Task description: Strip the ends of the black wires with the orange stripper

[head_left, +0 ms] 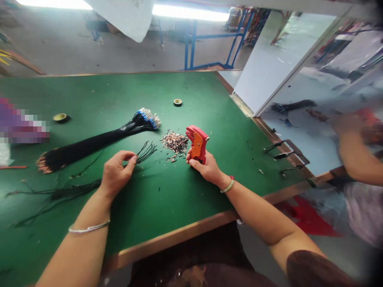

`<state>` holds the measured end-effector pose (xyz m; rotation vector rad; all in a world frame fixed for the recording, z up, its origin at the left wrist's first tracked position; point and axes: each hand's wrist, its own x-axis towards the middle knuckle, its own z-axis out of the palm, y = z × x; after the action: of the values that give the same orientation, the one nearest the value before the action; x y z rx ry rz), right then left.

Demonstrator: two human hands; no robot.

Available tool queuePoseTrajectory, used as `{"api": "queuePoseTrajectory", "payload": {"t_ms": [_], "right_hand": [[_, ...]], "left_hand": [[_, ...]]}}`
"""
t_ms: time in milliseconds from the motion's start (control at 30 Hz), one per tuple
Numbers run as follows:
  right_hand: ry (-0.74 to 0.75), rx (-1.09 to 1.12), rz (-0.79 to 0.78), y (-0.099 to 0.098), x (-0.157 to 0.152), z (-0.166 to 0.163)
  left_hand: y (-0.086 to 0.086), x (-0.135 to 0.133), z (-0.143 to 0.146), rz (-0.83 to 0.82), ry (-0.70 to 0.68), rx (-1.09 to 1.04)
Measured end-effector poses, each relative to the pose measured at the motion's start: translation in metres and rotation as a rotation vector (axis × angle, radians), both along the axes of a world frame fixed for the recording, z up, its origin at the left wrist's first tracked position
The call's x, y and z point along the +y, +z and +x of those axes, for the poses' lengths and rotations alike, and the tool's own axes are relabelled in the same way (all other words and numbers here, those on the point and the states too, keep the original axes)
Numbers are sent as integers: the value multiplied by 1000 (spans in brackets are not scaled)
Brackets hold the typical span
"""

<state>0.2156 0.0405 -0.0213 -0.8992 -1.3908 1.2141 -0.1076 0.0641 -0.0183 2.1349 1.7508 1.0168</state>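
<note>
My left hand (116, 172) pinches a few thin black wires (145, 151) that fan out to the right over the green table (167, 199). My right hand (206, 166) is wrapped round the grip of a red and orange wire stripper (196, 143), held upright on the table. A small heap of stripped wire scraps (175, 142) lies just left of the tool. A thick bundle of black wires (98, 141) with blue and silver ends lies further left. Loose black wires (60, 195) trail under my left forearm.
Two small tape rolls (61, 117) (177, 102) sit on the far part of the table. Another person's arm (356, 159) shows at the right, beside a neighbouring light-coloured bench (299, 131) with a metal clamp (284, 153). The table's wooden front edge (179, 235) runs near me.
</note>
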Motion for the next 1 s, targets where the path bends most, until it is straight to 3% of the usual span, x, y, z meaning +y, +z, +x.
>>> {"api": "queuePoseTrajectory", "payload": {"t_ms": [233,567,833,1000], "right_hand": [[134,29,-18,-1,-10,-7],[102,52,-39,0,-11,-11],[58,-90,25,5,-15,-15],[-3,-136,-73,11,-13,-25]], "left_hand": [[9,-6,10,23,-113,-78],[4,-9,17,-50,-65,-111],[3,-11,20,-38,-57,-162],[5,-12,20,-6,-32,-199]]}}
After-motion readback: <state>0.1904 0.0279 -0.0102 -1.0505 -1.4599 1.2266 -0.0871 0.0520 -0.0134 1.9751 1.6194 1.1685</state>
